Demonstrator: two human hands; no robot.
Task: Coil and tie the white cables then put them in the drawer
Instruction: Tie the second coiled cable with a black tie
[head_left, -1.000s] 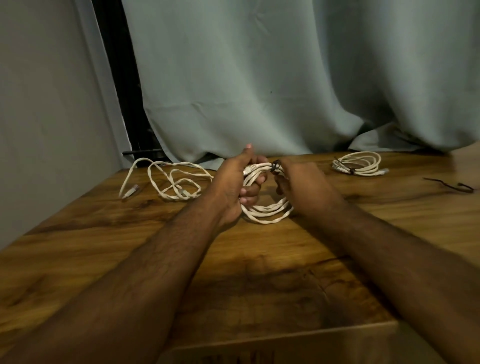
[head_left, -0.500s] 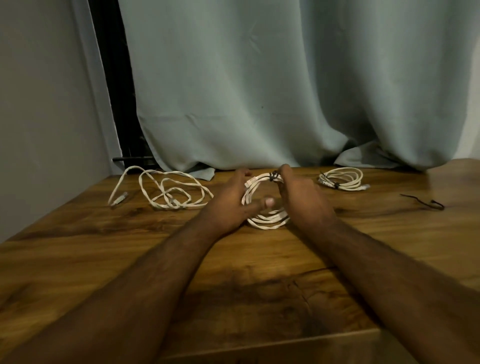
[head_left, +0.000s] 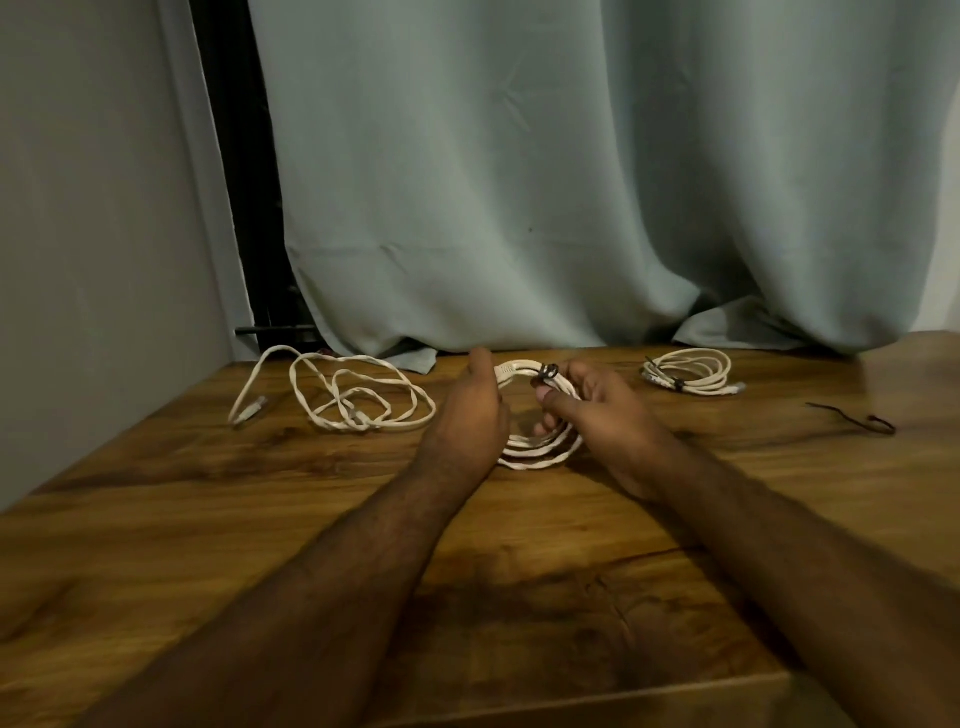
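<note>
A coiled white cable (head_left: 540, 448) lies on the wooden table (head_left: 311, 519) between my hands, with a dark tie (head_left: 549, 371) wrapped round its far side. My right hand (head_left: 597, 415) grips the coil's right side, thumb pressed near the tie. My left hand (head_left: 475, 410) sits against the coil's left side with its thumb up and fingers loose; most of its fingers are hidden behind the hand. A loose, uncoiled white cable (head_left: 358, 400) sprawls at the far left. A second coiled cable (head_left: 685, 376), tied, lies at the far right. No drawer is visible.
A spare dark tie (head_left: 852, 415) lies on the table at the far right. A grey-green curtain (head_left: 519, 182) hangs along the back edge, and a wall (head_left: 93, 208) stands to the left.
My left hand has let go of the coil and now rests beside it. The coil has sunk onto the table, still in my right hand. The camera tilted upward.
</note>
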